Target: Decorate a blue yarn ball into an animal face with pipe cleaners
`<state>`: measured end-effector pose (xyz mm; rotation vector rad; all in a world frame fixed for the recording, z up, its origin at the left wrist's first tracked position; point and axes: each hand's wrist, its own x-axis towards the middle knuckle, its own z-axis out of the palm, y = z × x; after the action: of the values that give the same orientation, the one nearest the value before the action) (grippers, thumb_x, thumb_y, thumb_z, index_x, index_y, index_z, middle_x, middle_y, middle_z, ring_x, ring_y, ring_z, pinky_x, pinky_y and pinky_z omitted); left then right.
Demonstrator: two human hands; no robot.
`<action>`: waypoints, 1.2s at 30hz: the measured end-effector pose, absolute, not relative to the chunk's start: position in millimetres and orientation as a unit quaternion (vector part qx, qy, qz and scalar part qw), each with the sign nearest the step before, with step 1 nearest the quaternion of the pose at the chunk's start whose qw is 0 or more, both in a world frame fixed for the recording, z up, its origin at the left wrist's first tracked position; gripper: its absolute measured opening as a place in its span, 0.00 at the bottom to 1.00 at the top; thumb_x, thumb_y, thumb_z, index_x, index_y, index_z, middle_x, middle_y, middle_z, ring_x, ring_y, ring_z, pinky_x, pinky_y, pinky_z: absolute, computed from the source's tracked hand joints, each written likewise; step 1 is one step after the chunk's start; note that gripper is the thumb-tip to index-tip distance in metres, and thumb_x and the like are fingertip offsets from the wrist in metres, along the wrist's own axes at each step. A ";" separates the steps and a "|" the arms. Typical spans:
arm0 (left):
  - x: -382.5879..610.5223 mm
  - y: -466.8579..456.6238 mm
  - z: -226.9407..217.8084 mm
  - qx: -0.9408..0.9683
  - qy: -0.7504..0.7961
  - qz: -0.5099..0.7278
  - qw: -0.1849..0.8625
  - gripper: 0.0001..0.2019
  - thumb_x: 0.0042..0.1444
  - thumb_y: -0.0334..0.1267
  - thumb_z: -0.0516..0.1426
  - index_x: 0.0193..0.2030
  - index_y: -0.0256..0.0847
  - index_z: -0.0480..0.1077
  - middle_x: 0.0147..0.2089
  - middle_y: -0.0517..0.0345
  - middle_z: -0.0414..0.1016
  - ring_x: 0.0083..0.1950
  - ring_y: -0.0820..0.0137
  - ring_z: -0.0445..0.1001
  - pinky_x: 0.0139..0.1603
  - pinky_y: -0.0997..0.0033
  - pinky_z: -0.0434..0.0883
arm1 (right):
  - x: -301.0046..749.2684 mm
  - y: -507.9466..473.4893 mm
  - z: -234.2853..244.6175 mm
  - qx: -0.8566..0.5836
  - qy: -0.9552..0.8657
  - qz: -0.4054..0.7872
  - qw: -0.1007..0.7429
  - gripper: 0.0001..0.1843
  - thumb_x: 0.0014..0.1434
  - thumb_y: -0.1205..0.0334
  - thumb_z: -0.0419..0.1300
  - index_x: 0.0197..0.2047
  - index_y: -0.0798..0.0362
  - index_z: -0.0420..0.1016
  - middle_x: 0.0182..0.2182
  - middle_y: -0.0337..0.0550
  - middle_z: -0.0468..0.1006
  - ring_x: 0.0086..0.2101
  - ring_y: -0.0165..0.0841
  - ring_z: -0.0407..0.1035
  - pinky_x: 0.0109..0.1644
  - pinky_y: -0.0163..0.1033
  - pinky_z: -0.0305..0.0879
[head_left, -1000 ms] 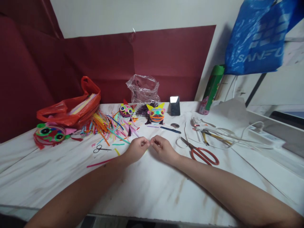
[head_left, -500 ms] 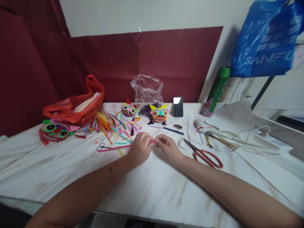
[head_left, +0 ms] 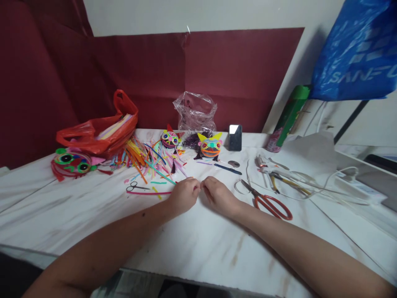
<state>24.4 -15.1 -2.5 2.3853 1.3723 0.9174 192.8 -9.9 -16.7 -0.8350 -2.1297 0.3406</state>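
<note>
A pink pipe cleaner [head_left: 149,192] runs from the left along the tabletop into my left hand [head_left: 185,194], whose fingers are closed on it. A bit of pink shows at the left thumb. My right hand [head_left: 218,195] is pinched shut against the left fingertips, at the pipe cleaner's end; the end itself is hidden between the hands. Small black scissors [head_left: 136,186] lie beside the pink strip, near short teal [head_left: 159,182] and yellow [head_left: 157,193] pieces. To the right of my right hand are large red-handled scissors [head_left: 268,203], lying open.
Colourful animal-head crafts stand at the left [head_left: 74,162] and back [head_left: 210,147]. A red plastic bag [head_left: 102,140] sits behind many loose pipe cleaners [head_left: 139,159]. A phone [head_left: 235,138], blue craft knife [head_left: 228,169], pliers [head_left: 290,184], glue gun [head_left: 262,161] and green can [head_left: 288,118] are also here.
My hands have come together at the fingertips, covering the pink stretch seen between them before. The right fingers have curled inward. The view has shifted slightly.
</note>
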 end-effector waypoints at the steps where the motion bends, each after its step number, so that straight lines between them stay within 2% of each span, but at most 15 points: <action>1: 25.0 -15.4 -0.9 0.803 0.476 0.329 0.143 0.08 0.51 0.27 0.52 0.26 0.39 0.69 0.29 0.57 0.72 0.34 0.69 0.69 0.38 0.71 0.64 | 193.1 -9.2 -16.2 -0.340 -0.829 0.160 0.413 0.06 0.57 0.67 0.51 0.30 0.52 0.66 0.28 0.44 0.71 0.31 0.35 0.65 0.38 0.41 0.63; 6: 26.3 -12.4 10.0 0.704 0.506 0.389 0.312 0.06 0.50 0.32 0.54 0.25 0.37 0.70 0.22 0.63 0.68 0.26 0.74 0.64 0.29 0.75 0.61 | 190.2 -4.8 -13.8 -0.360 -0.675 0.436 0.474 0.09 0.54 0.55 0.60 0.32 0.53 0.73 0.26 0.40 0.74 0.29 0.32 0.67 0.37 0.39 0.65; 10: 26.6 -10.8 14.3 0.657 0.494 0.412 0.393 0.05 0.47 0.32 0.54 0.24 0.36 0.69 0.21 0.64 0.67 0.24 0.76 0.63 0.27 0.76 0.60 | 184.4 -5.1 -17.3 -0.352 -0.573 0.539 0.508 0.16 0.44 0.51 0.69 0.31 0.53 0.74 0.24 0.38 0.74 0.27 0.30 0.66 0.36 0.39 0.64; 13: 27.2 -12.1 13.8 0.663 0.480 0.410 0.401 0.05 0.47 0.33 0.54 0.23 0.36 0.69 0.20 0.65 0.67 0.24 0.77 0.62 0.27 0.77 0.60 | 182.0 -6.5 -20.7 -0.354 -0.548 0.547 0.525 0.18 0.42 0.50 0.70 0.30 0.53 0.74 0.22 0.37 0.73 0.26 0.29 0.65 0.35 0.38 0.63; 16: 27.5 -14.0 10.3 0.689 0.478 0.397 0.372 0.06 0.49 0.34 0.54 0.24 0.36 0.69 0.20 0.65 0.66 0.24 0.77 0.61 0.27 0.76 0.59 | 184.0 -7.3 -21.3 -0.372 -0.577 0.507 0.521 0.16 0.45 0.49 0.68 0.28 0.53 0.72 0.22 0.36 0.71 0.26 0.29 0.64 0.34 0.38 0.61; 20: 27.3 -14.0 3.6 0.745 0.478 0.380 0.266 0.06 0.50 0.33 0.55 0.25 0.37 0.70 0.22 0.64 0.67 0.26 0.75 0.63 0.29 0.76 0.60 | 190.7 -8.8 -16.5 -0.399 -0.672 0.403 0.476 0.12 0.52 0.52 0.63 0.28 0.52 0.71 0.22 0.36 0.69 0.26 0.30 0.61 0.32 0.37 0.58; 23: 25.9 -10.5 1.4 0.783 0.461 0.367 0.201 0.05 0.50 0.31 0.56 0.25 0.37 0.70 0.24 0.62 0.71 0.28 0.75 0.66 0.31 0.76 0.61 | 192.8 -9.8 -12.2 -0.403 -0.717 0.356 0.443 0.08 0.50 0.57 0.64 0.28 0.53 0.72 0.24 0.38 0.71 0.27 0.30 0.62 0.34 0.38 0.58; 26: 22.9 -5.8 3.4 0.790 0.448 0.380 0.176 0.06 0.49 0.29 0.55 0.24 0.38 0.69 0.24 0.62 0.71 0.28 0.75 0.67 0.31 0.77 0.63 | 191.9 -6.2 -9.3 -0.367 -0.633 0.492 0.472 0.09 0.50 0.56 0.65 0.29 0.53 0.74 0.25 0.38 0.73 0.28 0.31 0.65 0.36 0.38 0.62; 28: 21.4 -5.2 5.3 0.787 0.434 0.405 0.169 0.06 0.49 0.29 0.54 0.24 0.38 0.68 0.24 0.63 0.70 0.28 0.75 0.67 0.32 0.77 0.64 | 193.0 0.1 -7.4 -0.324 -0.520 0.600 0.514 0.11 0.53 0.53 0.63 0.32 0.52 0.75 0.26 0.39 0.75 0.29 0.31 0.68 0.38 0.38 0.66; 30: 22.0 -9.1 5.7 0.807 0.386 0.412 0.174 0.06 0.50 0.28 0.53 0.26 0.38 0.70 0.26 0.60 0.72 0.30 0.74 0.69 0.35 0.76 0.66 | 196.6 8.0 -5.5 -0.303 -0.418 0.659 0.547 0.13 0.57 0.51 0.60 0.32 0.53 0.74 0.26 0.41 0.75 0.29 0.31 0.69 0.37 0.38 0.68; 33: 29.0 -22.6 1.3 0.857 0.278 0.369 0.227 0.07 0.51 0.28 0.53 0.28 0.38 0.72 0.36 0.53 0.75 0.38 0.71 0.73 0.41 0.73 0.69 | 201.5 16.5 -4.5 -0.311 -0.326 0.670 0.590 0.20 0.63 0.48 0.53 0.28 0.53 0.73 0.22 0.41 0.73 0.24 0.30 0.67 0.32 0.36 0.68; 36: 42.0 -36.9 -7.0 0.856 0.269 0.319 0.305 0.06 0.51 0.29 0.55 0.28 0.38 0.73 0.43 0.49 0.75 0.44 0.68 0.74 0.42 0.72 0.69 | 197.0 14.5 -6.1 -0.304 -0.319 0.640 0.629 0.23 0.64 0.44 0.51 0.28 0.53 0.73 0.21 0.40 0.72 0.22 0.29 0.66 0.30 0.35 0.67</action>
<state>42.0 -36.9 -7.0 2.2660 0.7127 0.8451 197.0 14.5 -6.1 -0.6963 -0.7308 1.4673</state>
